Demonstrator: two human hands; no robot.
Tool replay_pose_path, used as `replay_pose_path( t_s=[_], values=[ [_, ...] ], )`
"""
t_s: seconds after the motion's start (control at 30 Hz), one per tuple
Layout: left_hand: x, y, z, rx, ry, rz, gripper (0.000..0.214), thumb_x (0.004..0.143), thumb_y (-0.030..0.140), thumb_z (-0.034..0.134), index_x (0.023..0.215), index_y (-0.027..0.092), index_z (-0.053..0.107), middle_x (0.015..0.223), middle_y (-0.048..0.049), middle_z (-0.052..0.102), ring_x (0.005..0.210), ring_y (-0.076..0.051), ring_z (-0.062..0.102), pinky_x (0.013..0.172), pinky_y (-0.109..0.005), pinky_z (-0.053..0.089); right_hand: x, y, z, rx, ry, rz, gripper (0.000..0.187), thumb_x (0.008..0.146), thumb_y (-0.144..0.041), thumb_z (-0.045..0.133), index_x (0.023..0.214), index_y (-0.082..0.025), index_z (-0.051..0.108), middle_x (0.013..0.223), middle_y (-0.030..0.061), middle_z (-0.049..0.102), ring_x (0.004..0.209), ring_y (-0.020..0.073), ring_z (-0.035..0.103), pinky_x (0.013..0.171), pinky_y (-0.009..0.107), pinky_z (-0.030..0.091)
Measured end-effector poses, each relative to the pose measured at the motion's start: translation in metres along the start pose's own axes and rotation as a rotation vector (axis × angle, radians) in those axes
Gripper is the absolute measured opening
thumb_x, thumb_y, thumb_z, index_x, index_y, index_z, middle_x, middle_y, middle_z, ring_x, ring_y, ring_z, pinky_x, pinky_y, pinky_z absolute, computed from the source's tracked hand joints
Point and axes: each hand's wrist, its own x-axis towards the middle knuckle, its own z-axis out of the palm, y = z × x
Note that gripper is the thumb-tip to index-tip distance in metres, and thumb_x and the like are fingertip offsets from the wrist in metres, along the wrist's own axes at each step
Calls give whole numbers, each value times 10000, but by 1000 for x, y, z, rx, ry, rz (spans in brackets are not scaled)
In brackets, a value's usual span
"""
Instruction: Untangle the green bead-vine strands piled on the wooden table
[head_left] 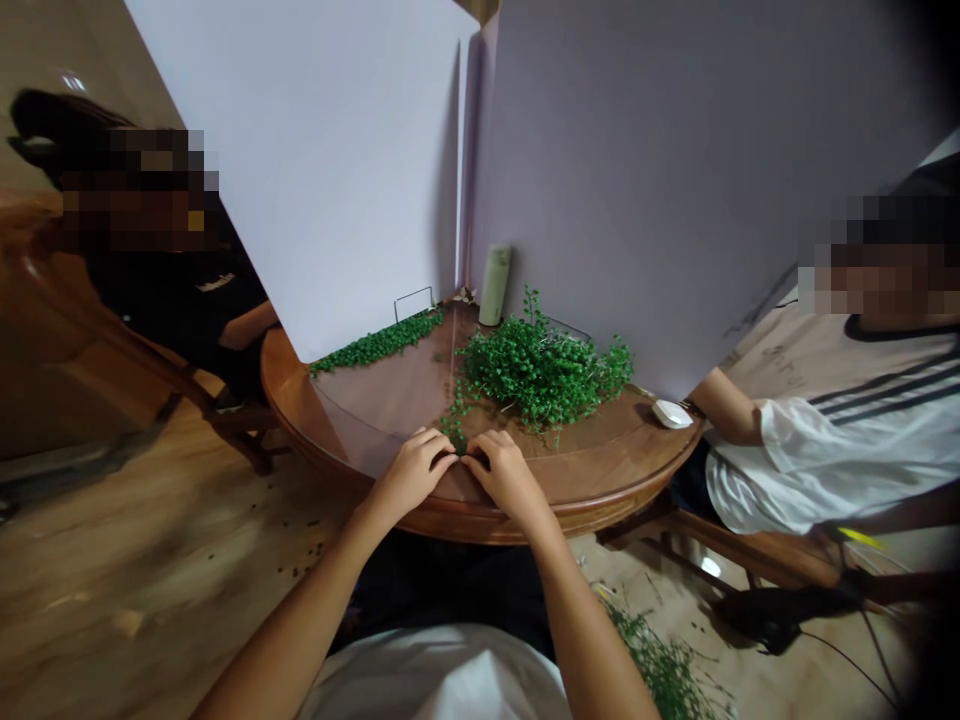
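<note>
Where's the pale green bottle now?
In the head view, the bottle stands in the far corner between white boards, behind and left of the heap of green sprigs.

A green bottle [495,286] stands at the round table's [600,462] back edge. A white oval object [671,414] lies near the right edge.

2 hands [409,475], 3 green plant clumps [544,370], 2 white boards [330,170], 2 seated people [172,300].
</note>
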Motion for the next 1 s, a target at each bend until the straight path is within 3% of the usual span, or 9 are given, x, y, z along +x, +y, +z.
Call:
replay_pose_path(
  t_s=[0.47, 0.57, 0.7, 0.83, 0.9, 1.0],
  values=[
    [-3, 2, 3, 44, 123, -68, 90, 910, 119, 612, 919, 206, 634, 904, -22, 706, 843, -183, 631, 835, -302, 503, -1, -3, -1, -27, 1, 22, 108, 905, -103, 664, 866, -200, 638, 913, 54, 644, 915, 228, 577, 825, 332, 453],
    [0, -5, -7, 60, 198, -113, 71, 918, 154, 616, 949, 210, 645, 886, -21, 709, 811, -178, 640, 824, -297, 512, -1, -2, 0, -30, 5, 29, 110, 902, -107, 672, 858, -200, 634, 906, 52, 642, 911, 226, 580, 820, 327, 449],
    [26, -35, -35, 109, 294, -196, 133, 893, 152, 630, 1005, 217, 658, 920, -35, 721, 838, -207, 672, 899, -355, 518, -1, -2, -1, -30, 9, 33, 109, 904, -118, 678, 851, -202, 634, 900, 48, 645, 905, 220, 580, 810, 316, 441],
    [53, -66, -64, 158, 434, -274, 318, 899, 88, 551, 1193, 200, 602, 1218, -122, 674, 1141, -269, 635, 1065, -441, 448, -1, -3, -1, -25, 15, 36, 113, 903, -120, 684, 845, -201, 630, 897, 47, 645, 903, 217, 582, 814, 313, 435],
    [52, -69, -68, 167, 466, -281, 337, 903, 73, 524, 1216, 181, 582, 1304, -150, 623, 1224, -278, 590, 1117, -454, 402, -1, -3, -1, -19, 15, 39, 116, 903, -119, 684, 845, -202, 628, 893, 45, 644, 899, 217, 582, 812, 312, 433],
    [32, -56, -57, 144, 406, -262, 255, 900, 107, 573, 1144, 176, 600, 1185, -128, 664, 1085, -261, 638, 1018, -407, 468, 0, -2, 0, -7, 14, 44, 115, 905, -121, 681, 851, -205, 625, 895, 41, 643, 900, 214, 582, 817, 309, 430]
  ],
)
